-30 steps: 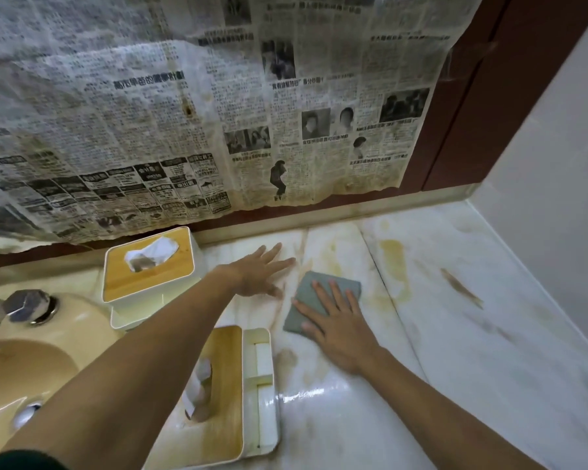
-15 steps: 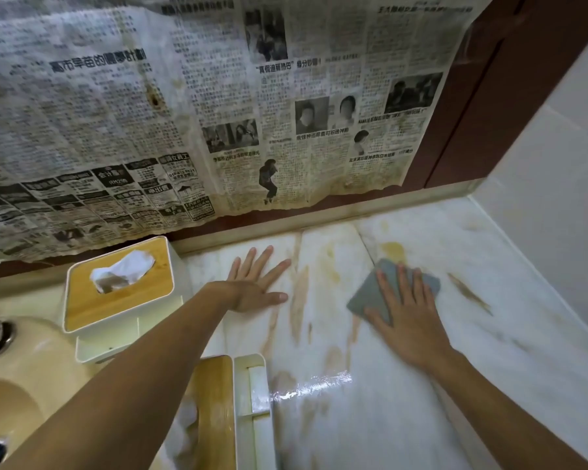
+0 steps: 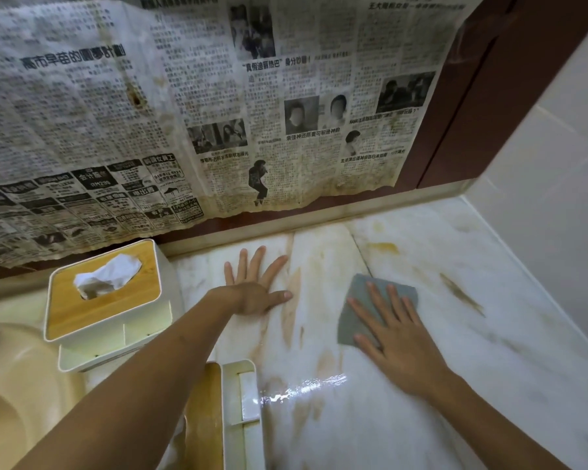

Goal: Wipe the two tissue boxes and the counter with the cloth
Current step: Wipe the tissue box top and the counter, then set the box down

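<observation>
A grey cloth (image 3: 360, 300) lies flat on the stained marble counter (image 3: 472, 368). My right hand (image 3: 391, 330) presses on it with straight, spread fingers. My left hand (image 3: 255, 286) rests flat on the counter to the left of the cloth, fingers spread. One white tissue box (image 3: 106, 300) with a wooden lid and a tissue sticking out stands at the back left. A second tissue box (image 3: 231, 412) with a wooden lid sits near the front, partly hidden by my left forearm.
A cream sink basin (image 3: 17, 401) is at the left edge. Old newspaper (image 3: 184, 113) hangs over the dark red back wall. A white tiled wall (image 3: 557, 181) bounds the counter on the right. Brown stains streak the marble.
My right hand first slid the cloth to the right across the counter, then back a little to the left. My left hand stayed flat in place. The camera view shifted right.
</observation>
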`<action>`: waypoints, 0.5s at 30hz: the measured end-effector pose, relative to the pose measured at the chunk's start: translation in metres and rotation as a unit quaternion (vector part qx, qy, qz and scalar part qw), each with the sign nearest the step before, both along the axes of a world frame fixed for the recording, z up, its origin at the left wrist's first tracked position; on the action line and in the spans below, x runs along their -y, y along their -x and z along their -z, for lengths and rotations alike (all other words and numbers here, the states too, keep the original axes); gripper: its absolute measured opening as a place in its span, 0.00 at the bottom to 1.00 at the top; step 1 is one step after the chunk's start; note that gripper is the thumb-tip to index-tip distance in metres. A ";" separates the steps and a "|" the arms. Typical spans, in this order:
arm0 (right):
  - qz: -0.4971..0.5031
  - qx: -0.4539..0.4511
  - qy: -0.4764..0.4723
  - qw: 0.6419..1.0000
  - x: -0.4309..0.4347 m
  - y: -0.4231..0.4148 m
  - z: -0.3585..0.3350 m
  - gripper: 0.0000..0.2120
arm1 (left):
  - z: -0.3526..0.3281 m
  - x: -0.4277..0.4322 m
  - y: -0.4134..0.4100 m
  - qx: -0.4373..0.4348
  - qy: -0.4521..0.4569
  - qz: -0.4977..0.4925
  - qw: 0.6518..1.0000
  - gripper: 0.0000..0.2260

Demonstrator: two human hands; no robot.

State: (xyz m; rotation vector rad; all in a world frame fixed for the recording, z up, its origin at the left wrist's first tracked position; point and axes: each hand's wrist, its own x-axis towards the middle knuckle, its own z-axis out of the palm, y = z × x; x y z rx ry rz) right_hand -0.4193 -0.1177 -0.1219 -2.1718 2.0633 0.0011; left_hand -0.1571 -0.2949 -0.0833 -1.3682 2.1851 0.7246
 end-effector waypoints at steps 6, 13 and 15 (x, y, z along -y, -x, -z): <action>0.257 0.070 0.022 0.964 0.070 0.040 -0.001 0.30 | 0.001 0.000 0.004 0.003 0.012 0.000 1.000 0.35; 0.184 0.106 0.006 0.977 0.158 0.015 -0.014 0.30 | 0.004 0.000 0.003 -0.003 0.018 -0.003 1.000 0.35; 0.063 0.070 -0.019 0.995 0.144 0.000 -0.009 0.28 | 0.004 -0.001 0.003 -0.001 0.017 -0.003 1.000 0.35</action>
